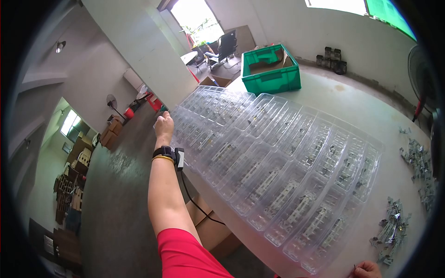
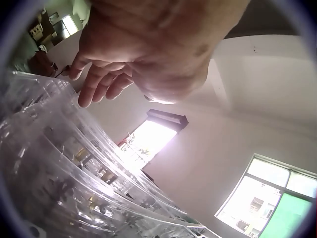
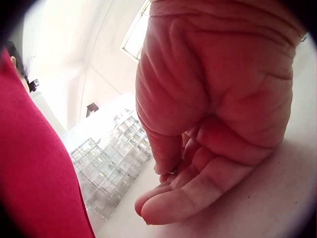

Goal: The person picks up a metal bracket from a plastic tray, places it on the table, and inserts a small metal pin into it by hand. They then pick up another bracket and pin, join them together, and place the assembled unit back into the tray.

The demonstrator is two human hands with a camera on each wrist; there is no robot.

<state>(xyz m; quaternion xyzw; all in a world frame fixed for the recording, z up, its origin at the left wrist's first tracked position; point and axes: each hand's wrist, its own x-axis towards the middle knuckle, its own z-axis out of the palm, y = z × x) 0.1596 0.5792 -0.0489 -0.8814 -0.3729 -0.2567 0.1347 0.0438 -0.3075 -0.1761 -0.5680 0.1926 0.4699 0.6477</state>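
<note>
Clear plastic compartment trays (image 1: 278, 153) hold rows of small metal parts. At their far left edge is the left hand (image 1: 164, 127); in the left wrist view this hand (image 2: 148, 54) has loosely bent fingers beside the stacked tray edges (image 2: 109, 173), with nothing seen in them. Low at the right, the right hand (image 1: 366, 269) is partly cut off by the frame, a thin dark piece (image 1: 354, 266) at its fingertips. The right wrist view shows the right hand (image 3: 213, 114) with thumb and fingers together on a small piece, mostly hidden.
Loose metal parts (image 1: 394, 227) lie in piles on the pale table (image 1: 347, 95) right of the trays. A green crate (image 1: 273, 81) stands behind them. A cardboard box (image 1: 215, 82) is at the far end, and a black cable (image 1: 197, 204) hangs from the left wrist.
</note>
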